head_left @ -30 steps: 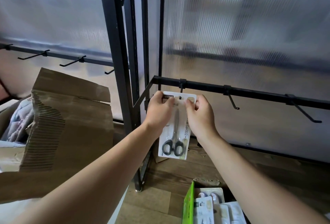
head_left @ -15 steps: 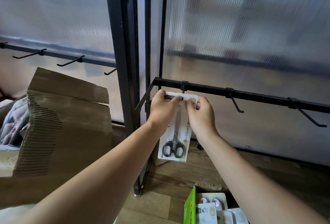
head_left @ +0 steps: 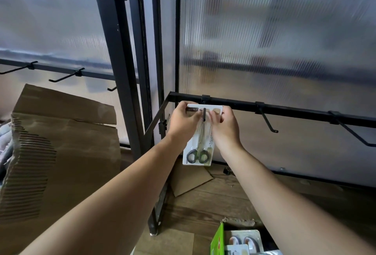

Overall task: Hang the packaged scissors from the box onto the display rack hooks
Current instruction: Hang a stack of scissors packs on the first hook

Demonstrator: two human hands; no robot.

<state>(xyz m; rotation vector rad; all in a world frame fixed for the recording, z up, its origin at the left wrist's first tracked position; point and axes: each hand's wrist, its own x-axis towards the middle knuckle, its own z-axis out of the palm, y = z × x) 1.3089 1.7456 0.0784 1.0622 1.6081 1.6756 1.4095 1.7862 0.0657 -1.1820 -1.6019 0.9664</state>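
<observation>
A white card with black-handled scissors [head_left: 198,151] hangs upright under the black rack bar [head_left: 295,111]. The leftmost hook [head_left: 204,114] pokes through the slot at the card's top. My left hand [head_left: 184,121] pinches the card's upper left corner and my right hand [head_left: 224,125] pinches its upper right corner. Two more hooks, one in the middle [head_left: 267,121] and one at the right [head_left: 354,132], stick out bare from the same bar. At the bottom edge, a green-flapped box [head_left: 217,240] holds more packaged scissors [head_left: 245,241].
A large brown cardboard box [head_left: 61,153] stands at the left, in front of another bar with bare hooks [head_left: 66,75]. A black upright post [head_left: 122,83] divides the two rack sections. A cardboard scrap [head_left: 189,179] lies on the wooden floor.
The card has gone further onto the leftmost hook, whose tip now shows through the slot. Both hands stay on the top corners. The view has shifted slightly.
</observation>
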